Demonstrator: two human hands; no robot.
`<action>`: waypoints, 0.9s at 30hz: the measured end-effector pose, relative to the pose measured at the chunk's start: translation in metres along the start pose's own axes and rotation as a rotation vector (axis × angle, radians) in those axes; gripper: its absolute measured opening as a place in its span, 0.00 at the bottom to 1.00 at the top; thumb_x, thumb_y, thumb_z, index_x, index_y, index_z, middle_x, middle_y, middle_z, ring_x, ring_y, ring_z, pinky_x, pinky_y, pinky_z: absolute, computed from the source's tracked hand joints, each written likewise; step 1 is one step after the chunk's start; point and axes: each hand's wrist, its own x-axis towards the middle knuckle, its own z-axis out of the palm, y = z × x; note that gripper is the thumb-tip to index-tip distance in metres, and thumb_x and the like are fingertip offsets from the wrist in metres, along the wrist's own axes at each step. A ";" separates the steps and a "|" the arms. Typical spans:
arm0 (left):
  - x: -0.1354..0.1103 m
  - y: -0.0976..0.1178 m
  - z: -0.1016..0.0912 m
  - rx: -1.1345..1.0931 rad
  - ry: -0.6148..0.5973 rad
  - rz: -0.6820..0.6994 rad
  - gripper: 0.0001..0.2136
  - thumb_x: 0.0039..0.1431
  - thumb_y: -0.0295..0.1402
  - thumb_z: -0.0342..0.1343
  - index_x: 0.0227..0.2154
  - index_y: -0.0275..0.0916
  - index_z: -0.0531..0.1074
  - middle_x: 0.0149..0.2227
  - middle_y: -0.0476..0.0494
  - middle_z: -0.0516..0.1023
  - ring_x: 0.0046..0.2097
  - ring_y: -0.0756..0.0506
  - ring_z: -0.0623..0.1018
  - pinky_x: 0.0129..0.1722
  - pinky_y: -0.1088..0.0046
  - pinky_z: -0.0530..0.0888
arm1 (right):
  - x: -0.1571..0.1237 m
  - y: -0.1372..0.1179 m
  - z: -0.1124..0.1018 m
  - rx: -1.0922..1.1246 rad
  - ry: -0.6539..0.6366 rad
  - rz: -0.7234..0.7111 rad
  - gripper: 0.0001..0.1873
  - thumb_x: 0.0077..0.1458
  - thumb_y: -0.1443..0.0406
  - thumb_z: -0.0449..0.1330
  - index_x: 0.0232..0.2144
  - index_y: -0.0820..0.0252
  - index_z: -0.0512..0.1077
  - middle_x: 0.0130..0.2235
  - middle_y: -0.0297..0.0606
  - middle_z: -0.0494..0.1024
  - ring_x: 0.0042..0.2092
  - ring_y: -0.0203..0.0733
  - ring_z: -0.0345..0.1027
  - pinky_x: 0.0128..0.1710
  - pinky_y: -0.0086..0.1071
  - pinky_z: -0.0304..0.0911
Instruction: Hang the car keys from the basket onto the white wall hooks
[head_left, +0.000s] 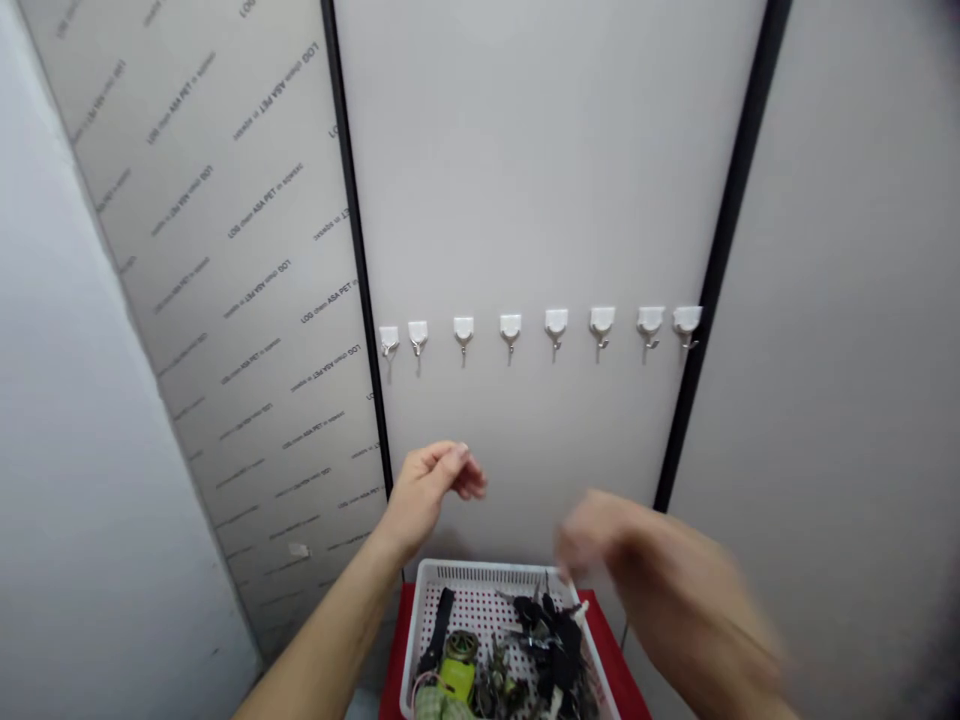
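My left hand (pixel 439 485) is raised above the back left of a white plastic basket (pixel 487 572), in front of the wall panel. Its fingers are loosely curled and apart from the thumb, with nothing visible in them. My right hand (pixel 600 535) is smeared by motion over the basket's back right corner, so its fingers cannot be made out. Inside the basket lie a dark strap (pixel 437 630), a yellow-green item (pixel 457 678), a round dark green piece (pixel 461 645) and a tangled heap of black things (pixel 555 640).
A row of several white wall hooks (pixel 510 327) runs across the grey panel (pixel 540 180) above my hands. Black vertical strips (pixel 351 200) border the panel. Red material (pixel 611 660) is under the basket. Printed sheeting (pixel 225 250) covers the left wall.
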 end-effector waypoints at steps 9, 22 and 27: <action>0.029 -0.029 -0.004 -0.250 -0.098 -0.329 0.25 0.44 0.51 0.32 0.08 0.34 0.55 0.06 0.53 0.54 0.10 0.58 0.53 0.11 0.82 0.46 | 0.111 -0.042 0.032 0.666 -0.357 0.451 0.28 0.41 0.45 0.35 0.08 0.61 0.47 0.08 0.24 0.47 0.10 0.24 0.37 0.11 0.22 0.40; 0.014 -0.036 -0.008 -0.255 -0.173 -0.413 0.26 0.42 0.54 0.29 0.07 0.36 0.53 0.06 0.53 0.52 0.10 0.58 0.52 0.12 0.81 0.46 | 0.093 -0.028 0.051 0.587 -0.415 0.536 0.27 0.40 0.45 0.35 0.08 0.60 0.45 0.07 0.23 0.45 0.10 0.23 0.34 0.11 0.23 0.36; 0.002 -0.047 -0.012 -0.239 -0.161 -0.458 0.26 0.42 0.54 0.30 0.07 0.36 0.54 0.06 0.53 0.52 0.10 0.58 0.53 0.12 0.81 0.46 | 0.079 -0.017 0.058 0.500 -0.421 0.558 0.27 0.40 0.44 0.35 0.09 0.60 0.45 0.08 0.23 0.44 0.11 0.23 0.34 0.12 0.23 0.37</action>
